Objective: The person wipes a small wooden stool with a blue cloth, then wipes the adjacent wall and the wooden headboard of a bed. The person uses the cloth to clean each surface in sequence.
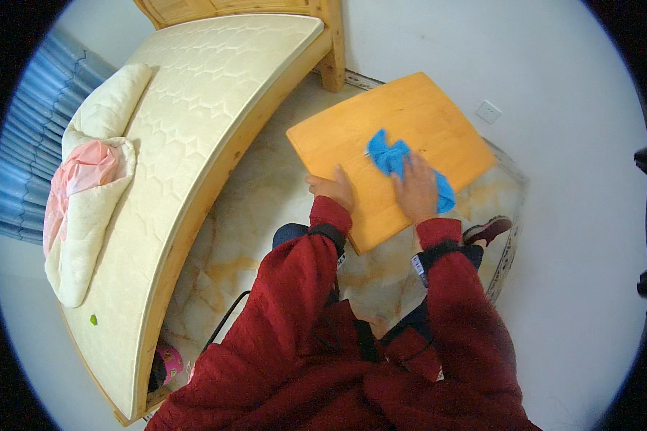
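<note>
Your right hand (417, 188) lies flat, pressing the cloth (386, 153) onto the table (410, 108); your left hand (334, 190), grip unclear, likely steadies its edge.

The orange wooden counter (338, 123) bore a crumpled blue cloth (389, 157), which stretched from about the middle toward the near right edge. On the bed's pale quilted mattress (208, 108) lay a bunched white quilt (111, 100) along the left side and a small green object (93, 320) near the foot.
</note>
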Action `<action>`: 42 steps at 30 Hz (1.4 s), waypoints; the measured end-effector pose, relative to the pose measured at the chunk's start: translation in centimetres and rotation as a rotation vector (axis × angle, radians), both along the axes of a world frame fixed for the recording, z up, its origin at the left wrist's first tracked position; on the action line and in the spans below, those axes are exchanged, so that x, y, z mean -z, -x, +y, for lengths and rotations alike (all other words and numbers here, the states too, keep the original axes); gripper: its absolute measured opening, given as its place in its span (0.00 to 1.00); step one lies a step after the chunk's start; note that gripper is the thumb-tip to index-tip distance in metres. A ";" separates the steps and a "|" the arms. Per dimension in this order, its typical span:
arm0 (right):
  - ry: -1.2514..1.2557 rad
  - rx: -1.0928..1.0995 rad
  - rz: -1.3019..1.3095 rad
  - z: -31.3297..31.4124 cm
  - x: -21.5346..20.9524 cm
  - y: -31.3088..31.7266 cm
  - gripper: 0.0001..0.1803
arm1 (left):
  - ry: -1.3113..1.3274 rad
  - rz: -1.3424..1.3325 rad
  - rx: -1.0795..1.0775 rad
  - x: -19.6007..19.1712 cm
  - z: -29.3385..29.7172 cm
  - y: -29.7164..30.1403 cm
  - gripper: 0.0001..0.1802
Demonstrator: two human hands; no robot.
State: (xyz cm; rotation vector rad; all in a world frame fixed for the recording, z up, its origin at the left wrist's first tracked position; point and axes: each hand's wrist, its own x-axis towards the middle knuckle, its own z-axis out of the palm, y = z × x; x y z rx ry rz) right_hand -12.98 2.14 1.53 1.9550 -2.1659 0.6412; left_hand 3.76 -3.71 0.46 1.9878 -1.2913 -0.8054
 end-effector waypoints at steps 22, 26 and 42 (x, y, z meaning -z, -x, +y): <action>0.009 -0.158 -0.018 0.2 -0.4 -4.0 0.27 | -0.009 0.066 0.047 1.3 -0.6 -0.3 0.39; -0.022 0.038 0.025 -0.4 -0.2 -0.2 0.27 | 0.035 -0.014 -0.039 0.4 -0.2 0.2 0.33; 0.066 -0.135 -0.017 1.1 -0.1 -6.1 0.27 | -0.085 0.041 0.043 -0.1 -0.4 -0.4 0.38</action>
